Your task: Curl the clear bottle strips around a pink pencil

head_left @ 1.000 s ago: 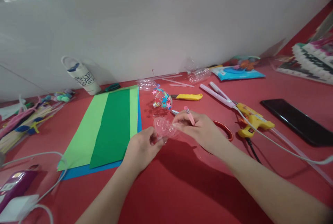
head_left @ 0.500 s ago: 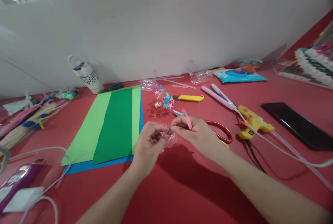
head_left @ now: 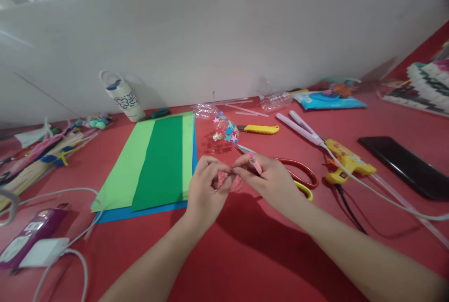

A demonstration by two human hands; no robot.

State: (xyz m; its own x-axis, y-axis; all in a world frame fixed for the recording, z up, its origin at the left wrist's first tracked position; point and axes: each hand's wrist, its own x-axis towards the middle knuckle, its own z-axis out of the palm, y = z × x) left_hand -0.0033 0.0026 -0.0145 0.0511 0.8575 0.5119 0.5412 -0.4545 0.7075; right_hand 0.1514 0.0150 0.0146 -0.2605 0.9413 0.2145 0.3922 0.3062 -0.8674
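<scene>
My left hand (head_left: 209, 187) is closed in a pinch on a clear plastic piece (head_left: 223, 179), most of it hidden behind the fingers. My right hand (head_left: 271, 178) is closed too, its fingertips meeting those of the left over the plastic. A pink pencil (head_left: 256, 164) is tucked in the right hand, one end sticking up. Just beyond the hands sits a clear plastic ball shape with coloured stars (head_left: 226, 131). Scissors with red and yellow handles (head_left: 310, 183) lie partly under the right hand. A yellow box cutter (head_left: 261, 129) rests behind them.
Green and blue sheets (head_left: 161, 166) lie left of the hands. A white tumbler (head_left: 126, 101) stands near the wall. To the right are a yellow glue gun (head_left: 351, 161), a pink hair straightener (head_left: 300, 129), a black phone (head_left: 403, 166) and a blue wipes pack (head_left: 328, 101). Cables cross both sides.
The fingertips of both hands have come closer together over the plastic, covering more of it. The whole view has shifted slightly, and more of the scissors' yellow handle shows.
</scene>
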